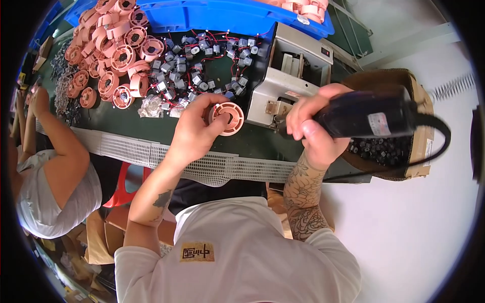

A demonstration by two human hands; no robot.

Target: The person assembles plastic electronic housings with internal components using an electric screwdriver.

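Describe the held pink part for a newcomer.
Find the grey machine on the green table. Just left of it, the left hand holds the round pink part, gripped by itself, apart from the pink heap farther back.

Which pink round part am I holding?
The pink part in your left hand, unlike those in the heap at upper left or the large blue bin.

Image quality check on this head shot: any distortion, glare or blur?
Head view: fisheye curvature bows the perforated strip, and the corners go black; head view, right: the white surface is bright with little detail; head view, centre: the pink ring in the left hand looks fairly crisp, the black tool in the right hand slightly softer.
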